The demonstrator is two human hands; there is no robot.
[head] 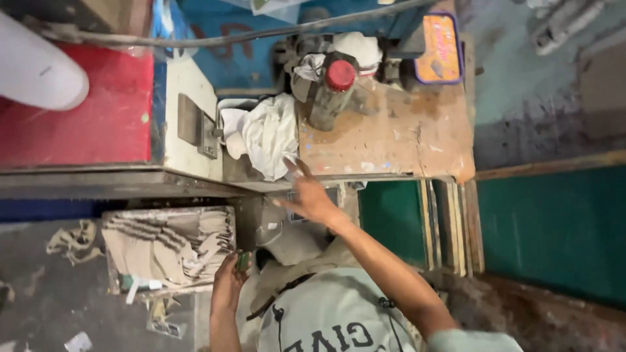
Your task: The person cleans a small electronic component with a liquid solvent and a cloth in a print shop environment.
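A red-capped plastic bottle (331,94) stands on the worn wooden bench top (404,140), with a crumpled white cloth (264,133) just left of it. Nearer and further left, a stack of folded brown paper pieces (169,244) lies below the bench.

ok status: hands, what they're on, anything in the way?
Right hand open, fingers spread, reaching at white cloth by bench edge. Left hand low, gripping small dark object. Red-capped bottle stands behind the cloth on worn wooden benchtop.

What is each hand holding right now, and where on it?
Left hand pinches a small dark green thing by its lower end. Right hand holds nothing; its fingers are spread beside the white cloth.
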